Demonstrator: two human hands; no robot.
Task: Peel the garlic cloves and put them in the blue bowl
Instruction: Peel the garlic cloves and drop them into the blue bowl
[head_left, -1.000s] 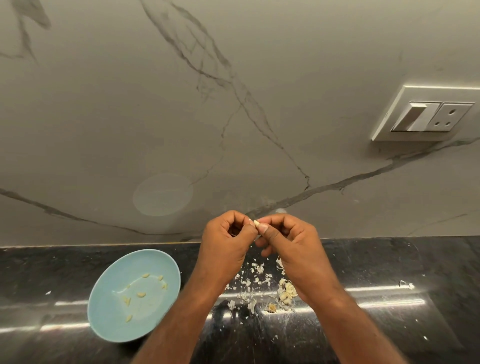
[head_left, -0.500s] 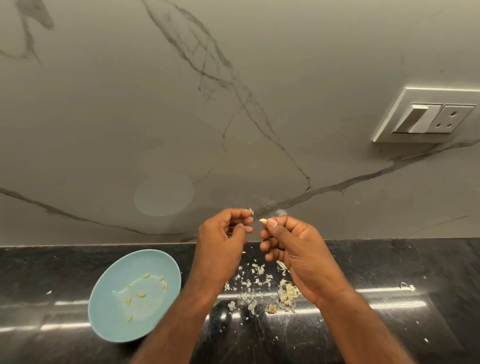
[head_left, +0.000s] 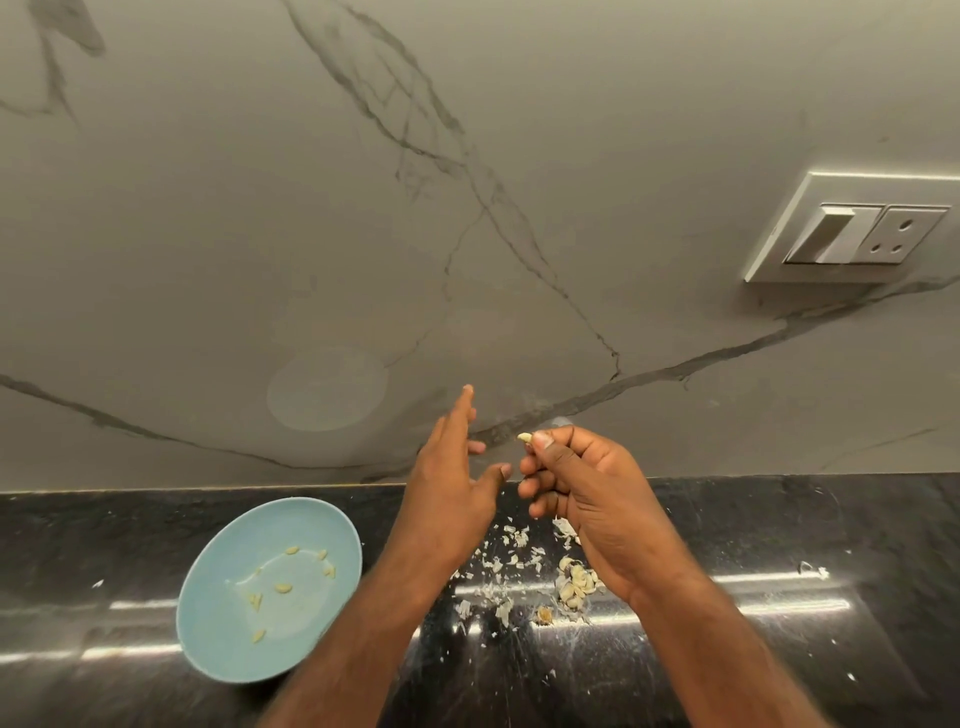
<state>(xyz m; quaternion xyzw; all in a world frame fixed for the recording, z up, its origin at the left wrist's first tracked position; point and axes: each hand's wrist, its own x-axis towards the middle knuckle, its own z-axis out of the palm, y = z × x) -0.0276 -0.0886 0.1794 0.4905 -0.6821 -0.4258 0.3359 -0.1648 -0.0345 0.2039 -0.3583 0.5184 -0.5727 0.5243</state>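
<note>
pale clove (head_left: 524, 437) pinched at right fingertips (head_left: 542, 441)

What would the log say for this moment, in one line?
left hand: open, empty | right hand: pinches clove | bowl: holds cloves | peels: on counter

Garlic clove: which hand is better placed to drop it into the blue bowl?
Probably the right hand: it pinches the garlic clove. The left hand is open, though nearer the blue bowl.

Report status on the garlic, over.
Left hand open, empty. Right hand pinches garlic clove. Blue bowl holds several cloves. Left hand between clove and bowl.
</note>
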